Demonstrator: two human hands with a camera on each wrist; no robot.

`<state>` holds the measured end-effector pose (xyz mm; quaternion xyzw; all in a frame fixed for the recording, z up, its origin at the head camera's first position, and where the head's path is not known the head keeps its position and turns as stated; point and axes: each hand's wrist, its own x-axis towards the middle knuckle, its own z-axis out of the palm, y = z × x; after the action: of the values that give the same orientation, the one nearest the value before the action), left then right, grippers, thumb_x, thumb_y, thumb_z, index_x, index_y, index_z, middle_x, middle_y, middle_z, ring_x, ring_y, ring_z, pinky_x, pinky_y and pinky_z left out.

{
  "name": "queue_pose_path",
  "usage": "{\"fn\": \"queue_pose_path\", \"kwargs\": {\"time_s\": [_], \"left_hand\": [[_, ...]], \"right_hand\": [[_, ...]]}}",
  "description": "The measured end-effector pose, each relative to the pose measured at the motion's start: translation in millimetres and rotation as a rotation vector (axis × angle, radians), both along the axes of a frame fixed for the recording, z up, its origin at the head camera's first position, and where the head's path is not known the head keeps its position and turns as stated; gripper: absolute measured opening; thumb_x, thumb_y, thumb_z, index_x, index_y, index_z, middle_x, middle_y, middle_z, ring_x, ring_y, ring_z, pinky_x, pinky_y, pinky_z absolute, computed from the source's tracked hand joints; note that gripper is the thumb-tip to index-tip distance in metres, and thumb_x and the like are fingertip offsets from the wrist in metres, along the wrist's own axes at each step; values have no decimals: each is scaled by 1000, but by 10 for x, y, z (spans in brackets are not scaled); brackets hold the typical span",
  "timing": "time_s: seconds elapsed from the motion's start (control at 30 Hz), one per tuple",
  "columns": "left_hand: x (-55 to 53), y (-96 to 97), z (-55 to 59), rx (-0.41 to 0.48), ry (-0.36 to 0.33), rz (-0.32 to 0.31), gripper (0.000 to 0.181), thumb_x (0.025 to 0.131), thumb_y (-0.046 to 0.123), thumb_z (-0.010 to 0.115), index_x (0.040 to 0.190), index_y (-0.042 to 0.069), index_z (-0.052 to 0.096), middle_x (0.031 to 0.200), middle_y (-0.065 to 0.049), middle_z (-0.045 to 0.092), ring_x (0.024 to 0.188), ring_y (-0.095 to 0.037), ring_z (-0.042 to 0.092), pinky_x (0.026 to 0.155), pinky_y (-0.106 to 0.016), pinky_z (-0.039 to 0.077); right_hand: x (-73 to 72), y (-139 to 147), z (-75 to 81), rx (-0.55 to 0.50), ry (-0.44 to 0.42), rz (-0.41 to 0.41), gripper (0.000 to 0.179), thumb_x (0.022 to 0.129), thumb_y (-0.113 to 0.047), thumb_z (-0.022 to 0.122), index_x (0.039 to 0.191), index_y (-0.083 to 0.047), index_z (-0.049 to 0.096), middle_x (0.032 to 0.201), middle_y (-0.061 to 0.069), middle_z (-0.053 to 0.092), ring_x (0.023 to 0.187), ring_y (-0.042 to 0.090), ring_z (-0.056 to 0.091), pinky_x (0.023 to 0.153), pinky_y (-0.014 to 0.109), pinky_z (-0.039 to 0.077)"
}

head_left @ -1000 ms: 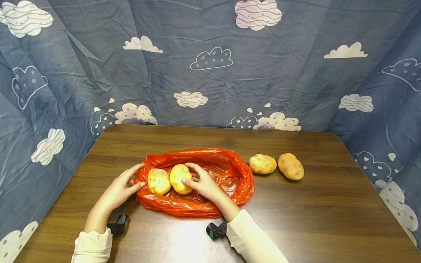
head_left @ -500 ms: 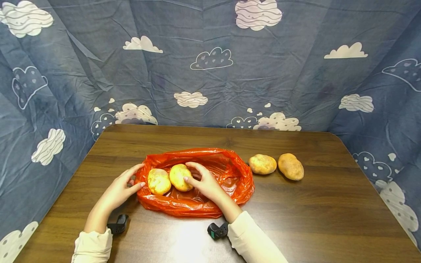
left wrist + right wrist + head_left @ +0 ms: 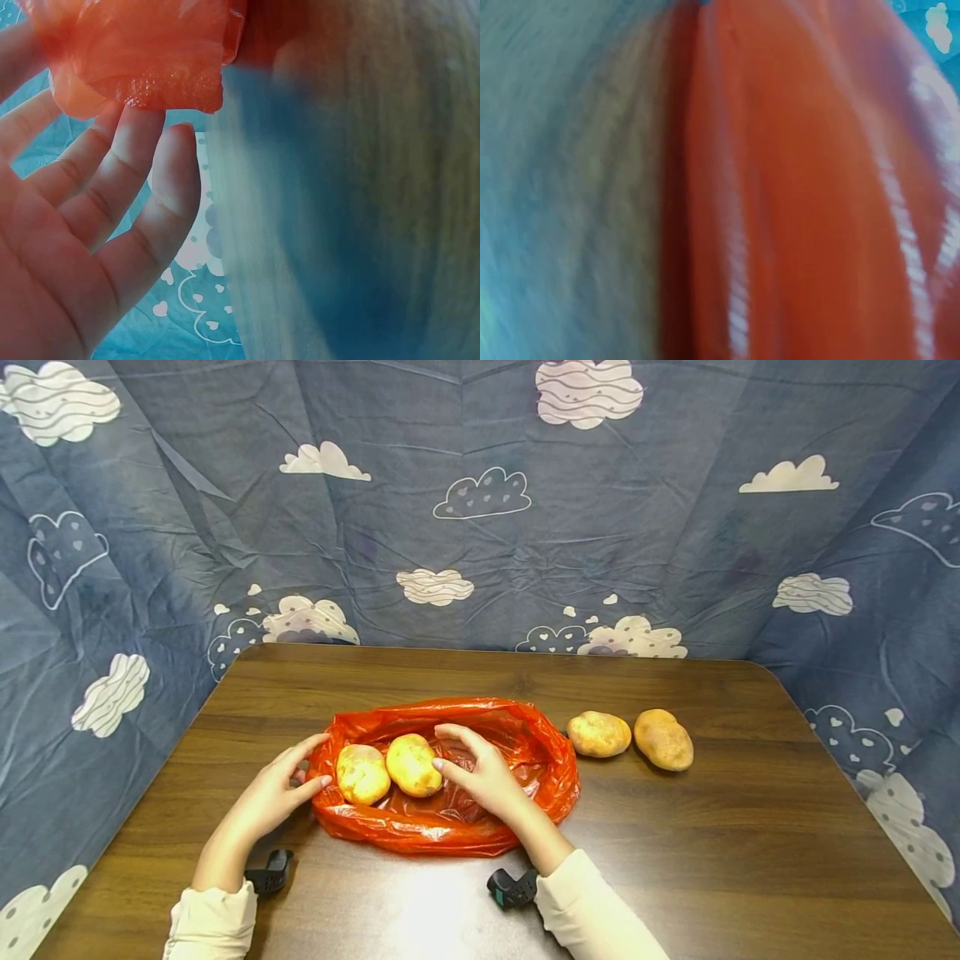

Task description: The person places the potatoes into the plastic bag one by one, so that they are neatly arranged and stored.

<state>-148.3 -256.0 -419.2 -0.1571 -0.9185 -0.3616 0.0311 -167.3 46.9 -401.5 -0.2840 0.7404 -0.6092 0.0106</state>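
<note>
Rightward and off the rounded yellow potato (image 3: 414, 766) that it spans a second earlier goes the right hand (image 3: 487, 781); every other thing keeps its place. Judging by this, the potato is let go and rests by its own weight in the wide-mouthed, glossy red plastic bag (image 3: 442, 835), so that piece of the work looks done.

From the left: the left hand (image 3: 273, 789) holds the bag's left end, thumb and index finger apart along the rim; in the left wrist view other fingers bend, their tips running behind the plastic. How firmly they press, I cannot tell. Just inside that end lies a lumpy, pale yellow potato (image 3: 362, 777), with the rounded one close on its right. Next, over the bag's mouth, the right hand has thumb and index finger spread and bent, nothing between them; whether the thumb tip touches the rounded potato cannot be told. On the dark brown wooden table (image 3: 712, 843), just right of the bag's far side, lies an oval tan potato (image 3: 598, 735); farther right, near it, a longer brownish potato (image 3: 663, 741).

Counted: one bag; four potatoes, two inside and two outside; two hands; two cream sleeves (image 3: 210, 922); two black wrist devices (image 3: 268, 872); one table; one blue-grey cloud-print curtain (image 3: 480, 552).
</note>
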Motion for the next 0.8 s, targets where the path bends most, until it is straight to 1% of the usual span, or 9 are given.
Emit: {"fn": "queue_pose_path", "kwargs": {"time_s": [0.1, 0.3, 0.4, 0.53, 0.63, 0.8], "left_hand": [[-2, 0, -1, 0, 3, -4, 55, 85, 18, 63, 134, 8, 39, 114, -16, 46, 77, -20, 45, 63, -31, 41], [-1, 1, 5, -6, 10, -6, 55, 85, 17, 63, 133, 8, 39, 114, -16, 46, 77, -19, 45, 62, -30, 41], [-2, 7, 11, -5, 13, -9, 55, 85, 17, 63, 133, 7, 39, 113, -16, 46, 76, -19, 45, 62, -29, 40], [0, 11, 14, -10, 19, -8, 55, 85, 15, 63, 133, 7, 39, 114, -17, 46, 77, -20, 46, 63, -31, 41], [3, 10, 12, -16, 22, -5, 55, 85, 15, 63, 133, 7, 40, 114, -17, 46, 78, -20, 47, 64, -32, 42], [9, 12, 5, -16, 26, -4, 54, 84, 15, 64, 132, 7, 40, 112, -16, 47, 77, -20, 46, 63, -31, 41]], "right_hand": [[14, 63, 57, 29, 43, -35, 39, 84, -2, 61, 119, 9, 48, 117, 23, 51, 109, 37, 48, 90, 45, 37], [43, 209, 150, 49, 95, -73, 39, 83, -2, 62, 119, 7, 49, 116, 19, 54, 109, 33, 49, 91, 42, 37], [55, 295, 183, 59, 134, -103, 39, 82, -1, 63, 118, 7, 50, 115, 20, 54, 108, 31, 50, 91, 40, 37], [62, 414, 214, 55, 169, -134, 37, 82, 1, 62, 117, 9, 50, 114, 21, 54, 107, 31, 50, 91, 39, 37], [62, 507, 226, 35, 192, -155, 36, 81, 4, 62, 115, 10, 50, 112, 22, 54, 106, 33, 51, 90, 42, 38], [57, 677, 232, 5, 231, -210, 34, 79, 9, 61, 111, 13, 51, 109, 27, 54, 102, 40, 51, 87, 44, 39]]}}
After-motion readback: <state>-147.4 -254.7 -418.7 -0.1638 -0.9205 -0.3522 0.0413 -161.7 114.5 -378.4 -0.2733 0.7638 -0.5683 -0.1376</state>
